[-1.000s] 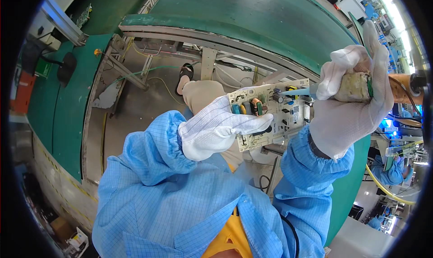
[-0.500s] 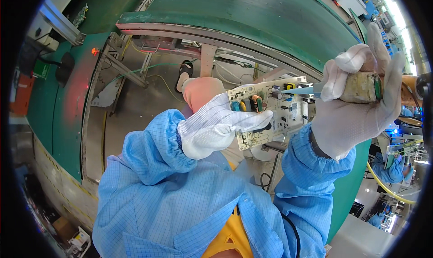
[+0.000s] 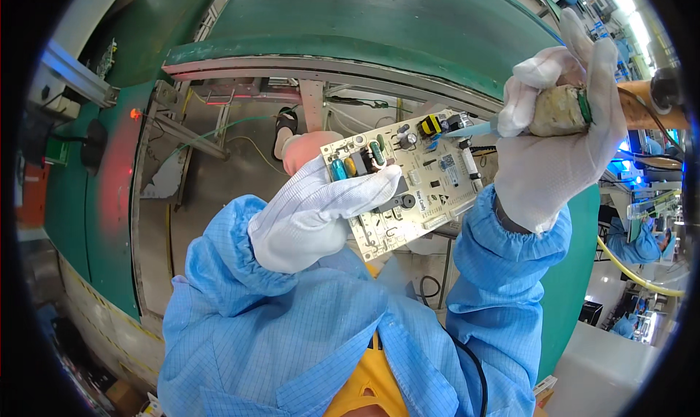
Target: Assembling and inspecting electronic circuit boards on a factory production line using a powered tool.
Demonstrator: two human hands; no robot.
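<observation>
My left hand, in a white glove, grips the left side of a pale circuit board, its thumb lying across the face. The board sits tilted in front of my body, bearing capacitors, a yellow-and-black transformer and small black parts. In my gloved right hand is a dispensing syringe with a brown barrel and a worn, wrapped grip. Its pale blue tapered nozzle points left, the tip close to the transformer; whether it touches is unclear.
Beyond the board runs a green-topped bench with a metal edge. Another green surface stands at left, with a red light beside it. A yellow hose curves at right. Other people in blue work farther right.
The board has shifted left and turned to show more of its face. My right hand and the syringe have moved slightly left, and the nozzle tip now lies near the transformer.
</observation>
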